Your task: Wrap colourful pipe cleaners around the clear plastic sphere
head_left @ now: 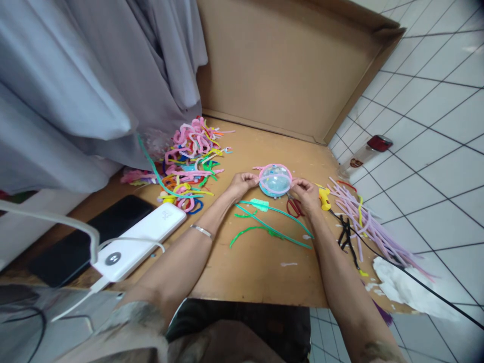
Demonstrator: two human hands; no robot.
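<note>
Just beyond the red scissors [294,205] sits a round, see-through bluish bowl [275,184], edged in pink, with a lilac strip [275,175] curving across it. The left hand [244,185], left of the scissors, pinches one end of the strip; the right hand [305,194], just beyond the scissors, pinches the other.

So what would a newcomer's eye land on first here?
Probably the clear round object with a pink rim, between the left hand and right hand. Next, the tangled heap of multicoloured fuzzy stems to its left, then the bundle of lilac fuzzy stems at right, by the white tiled wall.
</note>
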